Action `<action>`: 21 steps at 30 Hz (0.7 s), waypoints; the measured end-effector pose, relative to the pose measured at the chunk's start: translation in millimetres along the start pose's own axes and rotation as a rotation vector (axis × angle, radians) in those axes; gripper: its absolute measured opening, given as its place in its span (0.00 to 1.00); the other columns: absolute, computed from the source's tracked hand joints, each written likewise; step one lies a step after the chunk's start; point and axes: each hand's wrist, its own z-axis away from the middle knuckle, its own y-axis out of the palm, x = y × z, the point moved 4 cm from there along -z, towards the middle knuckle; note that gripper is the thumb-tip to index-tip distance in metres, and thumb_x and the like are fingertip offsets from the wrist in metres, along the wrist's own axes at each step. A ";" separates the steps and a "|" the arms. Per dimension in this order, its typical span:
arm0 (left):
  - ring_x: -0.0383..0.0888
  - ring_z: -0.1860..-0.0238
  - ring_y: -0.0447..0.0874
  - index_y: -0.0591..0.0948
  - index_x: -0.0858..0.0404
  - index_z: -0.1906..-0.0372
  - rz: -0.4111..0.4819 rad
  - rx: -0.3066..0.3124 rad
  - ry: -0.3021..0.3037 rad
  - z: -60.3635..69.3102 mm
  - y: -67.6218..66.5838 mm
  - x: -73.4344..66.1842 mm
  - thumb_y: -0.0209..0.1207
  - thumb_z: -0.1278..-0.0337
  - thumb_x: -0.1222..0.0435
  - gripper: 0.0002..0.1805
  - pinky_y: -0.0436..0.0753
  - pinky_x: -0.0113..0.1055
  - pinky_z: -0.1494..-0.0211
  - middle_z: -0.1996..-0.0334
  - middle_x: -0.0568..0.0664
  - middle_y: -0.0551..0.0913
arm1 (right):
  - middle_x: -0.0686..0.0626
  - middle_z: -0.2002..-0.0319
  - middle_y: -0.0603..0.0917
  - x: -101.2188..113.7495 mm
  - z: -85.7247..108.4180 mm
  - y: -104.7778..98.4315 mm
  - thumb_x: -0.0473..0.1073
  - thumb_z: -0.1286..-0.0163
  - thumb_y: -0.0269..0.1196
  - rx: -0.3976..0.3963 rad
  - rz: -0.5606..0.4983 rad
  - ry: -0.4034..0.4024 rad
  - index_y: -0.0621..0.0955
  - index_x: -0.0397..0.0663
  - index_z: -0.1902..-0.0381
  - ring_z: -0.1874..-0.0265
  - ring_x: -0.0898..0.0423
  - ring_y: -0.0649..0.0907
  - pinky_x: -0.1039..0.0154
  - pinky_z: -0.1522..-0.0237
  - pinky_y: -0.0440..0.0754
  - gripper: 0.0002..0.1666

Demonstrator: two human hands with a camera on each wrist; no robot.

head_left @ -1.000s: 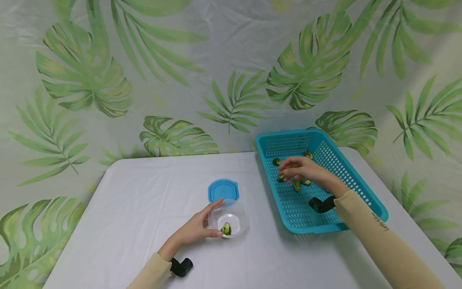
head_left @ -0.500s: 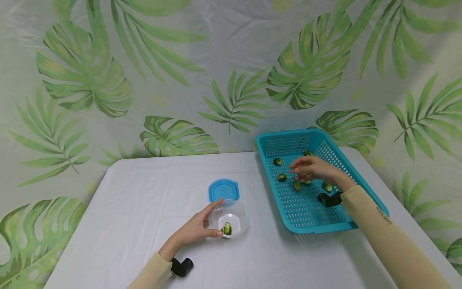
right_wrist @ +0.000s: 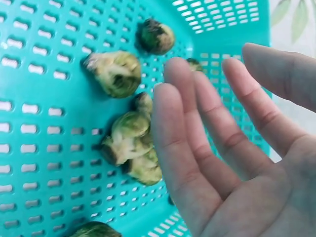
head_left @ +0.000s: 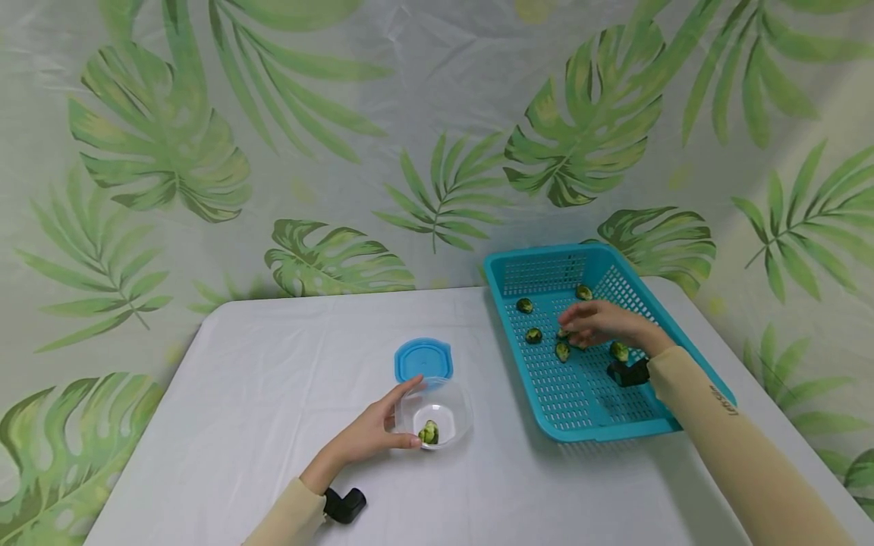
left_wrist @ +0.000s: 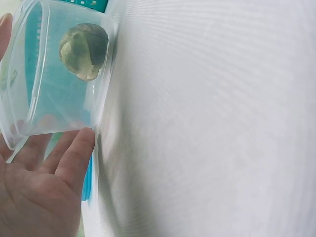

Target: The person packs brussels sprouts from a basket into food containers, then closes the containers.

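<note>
Clear plastic: gripping a tub (head_left: 447,413) between thumb and fingers of the left hand (head_left: 374,432). Containing one Brussels sprout (head_left: 428,432). Showing a blue lid (head_left: 422,358) just beyond, on white cloth (head_left: 273,379). Extending the right hand (head_left: 604,322), fingers loosely spread, over more sprouts (right_wrist: 129,127) in the turquoise basket (head_left: 563,398).

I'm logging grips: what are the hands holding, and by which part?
Left hand holds the clear tub by its side walls; right hand holds nothing.
</note>
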 end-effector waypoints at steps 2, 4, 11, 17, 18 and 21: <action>0.56 0.29 0.51 0.51 0.60 0.24 -0.002 0.001 0.005 0.0 0.1 -0.3 0.68 0.47 0.65 0.50 0.66 0.56 0.37 0.28 0.54 0.57 | 0.33 0.46 0.75 -3.2 -0.2 0.0 0.42 0.26 0.54 0.012 0.016 0.015 0.67 0.26 0.40 0.55 0.43 0.81 0.47 0.52 0.79 0.26; 0.56 0.29 0.52 0.51 0.60 0.24 -0.006 0.000 0.005 0.0 0.1 -0.7 0.68 0.47 0.65 0.49 0.66 0.56 0.37 0.28 0.54 0.58 | 0.32 0.45 0.74 -6.7 -1.0 0.4 0.42 0.27 0.54 0.015 0.020 0.032 0.68 0.26 0.41 0.54 0.42 0.81 0.47 0.52 0.79 0.25; 0.53 0.28 0.51 0.51 0.59 0.24 -0.011 -0.004 -0.008 -0.1 0.0 -1.1 0.68 0.47 0.64 0.50 0.66 0.55 0.36 0.28 0.51 0.58 | 0.31 0.43 0.71 -16.7 -4.8 5.5 0.38 0.26 0.53 0.005 0.012 0.127 0.67 0.26 0.39 0.52 0.38 0.79 0.45 0.52 0.78 0.24; 0.53 0.28 0.51 0.51 0.59 0.24 -0.008 -0.003 -0.012 -0.4 0.3 0.1 0.69 0.47 0.64 0.50 0.66 0.55 0.36 0.28 0.51 0.58 | 0.31 0.44 0.72 -18.9 -9.2 10.8 0.37 0.27 0.53 0.051 0.040 0.139 0.67 0.26 0.38 0.51 0.39 0.80 0.47 0.52 0.79 0.24; 0.54 0.28 0.51 0.51 0.59 0.24 -0.011 -0.004 -0.010 -0.4 0.4 0.3 0.68 0.47 0.64 0.50 0.66 0.55 0.36 0.28 0.52 0.58 | 0.31 0.43 0.72 -18.7 -9.7 11.4 0.37 0.27 0.53 0.054 0.050 0.142 0.67 0.26 0.38 0.51 0.39 0.80 0.48 0.52 0.79 0.24; 0.54 0.28 0.51 0.51 0.59 0.24 -0.019 -0.005 -0.010 -0.3 0.5 1.3 0.69 0.47 0.62 0.50 0.66 0.55 0.37 0.28 0.52 0.59 | 0.32 0.44 0.73 -17.4 -10.7 14.0 0.36 0.27 0.53 0.069 0.081 0.137 0.68 0.26 0.38 0.51 0.40 0.80 0.48 0.52 0.79 0.24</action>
